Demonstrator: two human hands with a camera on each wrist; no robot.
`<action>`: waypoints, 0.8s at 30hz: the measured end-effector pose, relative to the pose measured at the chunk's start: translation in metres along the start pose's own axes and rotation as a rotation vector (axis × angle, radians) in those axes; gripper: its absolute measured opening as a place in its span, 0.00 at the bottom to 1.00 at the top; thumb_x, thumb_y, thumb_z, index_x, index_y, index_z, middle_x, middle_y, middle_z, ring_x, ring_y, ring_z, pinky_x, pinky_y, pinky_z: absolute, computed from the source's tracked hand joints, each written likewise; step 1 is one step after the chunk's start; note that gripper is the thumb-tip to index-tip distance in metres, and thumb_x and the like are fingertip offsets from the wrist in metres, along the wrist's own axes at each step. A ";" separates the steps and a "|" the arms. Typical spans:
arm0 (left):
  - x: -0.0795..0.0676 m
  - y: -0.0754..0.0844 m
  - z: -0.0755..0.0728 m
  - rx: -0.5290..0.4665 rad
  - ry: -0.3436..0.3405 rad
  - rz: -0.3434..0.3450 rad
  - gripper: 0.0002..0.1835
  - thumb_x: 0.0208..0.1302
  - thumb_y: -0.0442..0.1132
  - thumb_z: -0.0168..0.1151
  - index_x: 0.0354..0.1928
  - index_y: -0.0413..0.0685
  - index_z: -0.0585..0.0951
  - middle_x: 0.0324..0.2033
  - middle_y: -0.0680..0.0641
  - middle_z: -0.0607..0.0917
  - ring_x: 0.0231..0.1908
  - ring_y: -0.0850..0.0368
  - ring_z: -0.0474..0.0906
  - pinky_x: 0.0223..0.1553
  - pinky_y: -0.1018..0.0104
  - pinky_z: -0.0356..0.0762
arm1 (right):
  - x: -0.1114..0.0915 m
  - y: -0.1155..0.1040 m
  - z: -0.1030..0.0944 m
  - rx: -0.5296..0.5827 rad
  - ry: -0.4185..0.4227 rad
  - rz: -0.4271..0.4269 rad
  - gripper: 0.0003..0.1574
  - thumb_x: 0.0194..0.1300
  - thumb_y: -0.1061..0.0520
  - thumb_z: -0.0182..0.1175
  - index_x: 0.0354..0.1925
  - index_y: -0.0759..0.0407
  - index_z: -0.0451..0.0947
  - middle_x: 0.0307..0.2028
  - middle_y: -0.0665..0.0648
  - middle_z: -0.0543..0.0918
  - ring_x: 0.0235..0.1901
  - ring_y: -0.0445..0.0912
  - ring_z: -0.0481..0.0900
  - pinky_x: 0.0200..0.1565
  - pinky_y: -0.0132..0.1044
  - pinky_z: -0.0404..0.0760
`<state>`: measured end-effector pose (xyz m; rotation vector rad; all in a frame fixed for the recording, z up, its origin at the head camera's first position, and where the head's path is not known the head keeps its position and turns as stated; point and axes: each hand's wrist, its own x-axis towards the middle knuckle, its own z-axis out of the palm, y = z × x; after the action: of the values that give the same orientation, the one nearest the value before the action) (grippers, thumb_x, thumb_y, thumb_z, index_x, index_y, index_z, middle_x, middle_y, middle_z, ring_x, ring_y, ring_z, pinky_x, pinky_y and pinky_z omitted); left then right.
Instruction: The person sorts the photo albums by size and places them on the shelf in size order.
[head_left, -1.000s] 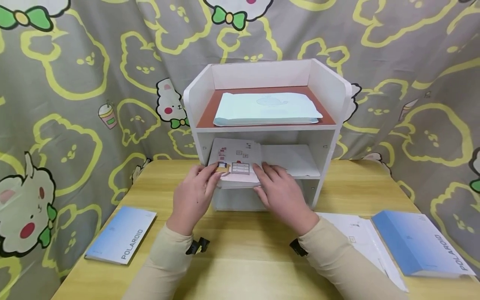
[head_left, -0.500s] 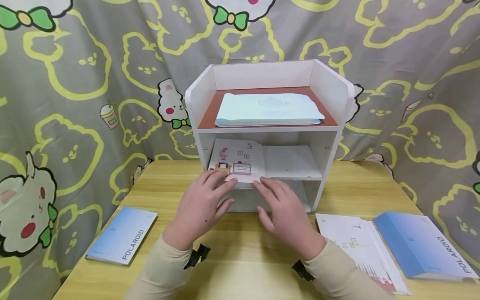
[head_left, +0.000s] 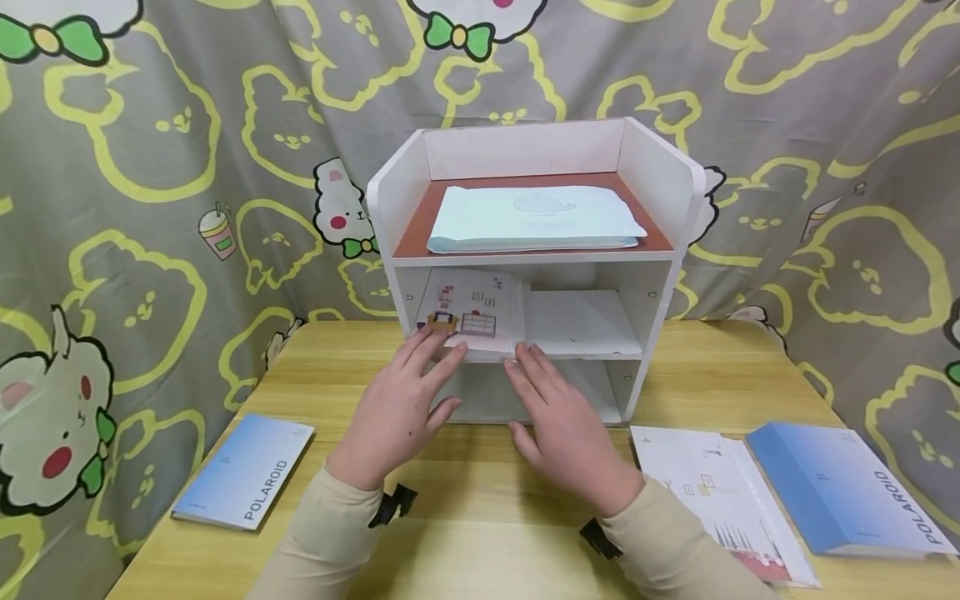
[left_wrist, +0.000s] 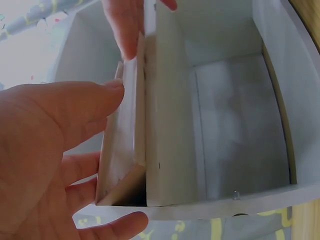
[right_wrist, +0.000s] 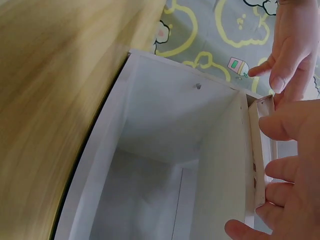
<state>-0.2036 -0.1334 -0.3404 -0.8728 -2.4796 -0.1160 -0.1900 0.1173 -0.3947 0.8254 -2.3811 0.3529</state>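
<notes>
On the left half of the middle shelf lies a white picture book [head_left: 480, 312] with small furniture drawings on its cover. My left hand [head_left: 393, 404] is at its front left, fingers extended and reaching to the front edge. The right hand [head_left: 566, 429] reaches the front right corner with straight fingers. In the left wrist view the thumb of the left hand [left_wrist: 55, 130] lies along the book's edge [left_wrist: 127, 120]. From the right wrist, the right hand [right_wrist: 295, 175] shows its fingertips at the book's edge [right_wrist: 260, 150]. Neither hand curls round it.
The white shelf unit [head_left: 686, 242] stands on the wooden table [head_left: 480, 542]. A pale blue book [head_left: 536, 218] lies on its top. Blue POLAROID books lie at left [head_left: 243, 471] and right [head_left: 847, 492]. A white printed book [head_left: 712, 500] lies beside the right one. A patterned curtain [head_left: 225, 150] hangs behind.
The picture book has slid back onto the middle shelf; its front part overhung the edge before. My left hand has shifted from its left side to its front edge. The right fingers stay near its right corner.
</notes>
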 end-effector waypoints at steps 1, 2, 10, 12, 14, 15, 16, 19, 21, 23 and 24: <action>0.000 0.000 0.001 -0.001 -0.003 -0.002 0.38 0.64 0.50 0.71 0.74 0.51 0.70 0.73 0.41 0.66 0.74 0.42 0.56 0.69 0.49 0.65 | 0.001 0.000 0.000 -0.001 -0.007 0.004 0.50 0.63 0.50 0.67 0.75 0.67 0.60 0.77 0.66 0.55 0.76 0.58 0.52 0.68 0.55 0.66; 0.000 -0.001 0.002 -0.004 -0.007 -0.004 0.38 0.65 0.50 0.71 0.74 0.51 0.70 0.73 0.41 0.65 0.75 0.42 0.55 0.69 0.49 0.65 | 0.001 0.000 0.000 -0.001 -0.010 0.006 0.49 0.63 0.51 0.67 0.75 0.67 0.60 0.77 0.67 0.55 0.76 0.58 0.51 0.68 0.55 0.67; 0.001 -0.003 0.010 -0.005 0.000 -0.007 0.40 0.64 0.50 0.72 0.75 0.50 0.68 0.75 0.41 0.62 0.76 0.42 0.50 0.68 0.49 0.67 | 0.005 0.003 0.003 -0.022 -0.041 0.039 0.48 0.65 0.50 0.65 0.76 0.66 0.60 0.77 0.66 0.54 0.77 0.56 0.48 0.65 0.55 0.71; 0.001 -0.004 0.012 -0.005 0.007 -0.006 0.41 0.63 0.50 0.73 0.75 0.50 0.68 0.75 0.41 0.62 0.76 0.42 0.50 0.67 0.49 0.68 | 0.006 0.003 0.004 -0.029 -0.046 0.045 0.48 0.65 0.49 0.65 0.76 0.65 0.59 0.78 0.65 0.53 0.77 0.56 0.48 0.64 0.55 0.72; 0.002 -0.005 0.014 -0.005 0.015 -0.005 0.42 0.62 0.49 0.74 0.75 0.50 0.67 0.75 0.40 0.62 0.76 0.42 0.50 0.66 0.48 0.69 | 0.007 0.004 0.004 -0.035 -0.045 0.046 0.49 0.65 0.49 0.65 0.76 0.65 0.59 0.77 0.66 0.54 0.77 0.56 0.48 0.64 0.56 0.72; 0.002 -0.005 0.015 -0.004 0.015 -0.006 0.42 0.61 0.49 0.74 0.76 0.50 0.67 0.75 0.41 0.62 0.77 0.42 0.49 0.65 0.48 0.70 | 0.008 0.004 0.005 -0.039 -0.040 0.043 0.49 0.65 0.49 0.65 0.76 0.65 0.59 0.77 0.66 0.54 0.77 0.57 0.48 0.64 0.56 0.72; 0.002 -0.005 0.016 -0.003 0.015 -0.008 0.43 0.61 0.49 0.74 0.76 0.50 0.67 0.76 0.41 0.61 0.77 0.43 0.49 0.64 0.47 0.72 | 0.008 0.005 0.005 -0.042 -0.036 0.041 0.49 0.64 0.50 0.66 0.76 0.66 0.60 0.77 0.67 0.55 0.77 0.58 0.49 0.64 0.57 0.72; 0.002 -0.006 0.018 0.003 0.016 -0.007 0.44 0.60 0.49 0.75 0.76 0.50 0.66 0.76 0.40 0.60 0.77 0.43 0.47 0.63 0.47 0.73 | 0.010 0.005 0.004 -0.053 -0.032 0.032 0.50 0.62 0.50 0.68 0.75 0.67 0.60 0.76 0.68 0.56 0.77 0.59 0.49 0.65 0.57 0.71; 0.003 -0.006 0.020 0.012 0.018 -0.005 0.45 0.59 0.49 0.75 0.76 0.50 0.66 0.77 0.40 0.59 0.77 0.42 0.46 0.63 0.47 0.73 | 0.011 0.005 0.004 -0.060 -0.034 0.027 0.50 0.62 0.50 0.68 0.75 0.67 0.60 0.76 0.68 0.56 0.77 0.59 0.50 0.65 0.56 0.71; 0.003 -0.006 0.020 0.023 0.023 -0.003 0.46 0.58 0.50 0.76 0.76 0.49 0.66 0.77 0.39 0.58 0.77 0.41 0.46 0.63 0.47 0.73 | 0.011 0.006 0.003 -0.062 -0.043 0.025 0.50 0.62 0.50 0.68 0.75 0.67 0.60 0.76 0.69 0.56 0.77 0.60 0.49 0.66 0.56 0.70; 0.003 -0.005 0.020 0.027 0.023 -0.004 0.46 0.58 0.50 0.76 0.76 0.49 0.66 0.77 0.39 0.57 0.77 0.41 0.46 0.63 0.47 0.73 | 0.011 0.006 0.002 -0.059 -0.048 0.026 0.50 0.62 0.50 0.68 0.75 0.67 0.60 0.76 0.68 0.56 0.77 0.59 0.49 0.66 0.56 0.69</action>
<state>-0.2174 -0.1312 -0.3562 -0.8506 -2.4559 -0.0933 -0.2018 0.1157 -0.3903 0.7846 -2.4372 0.2753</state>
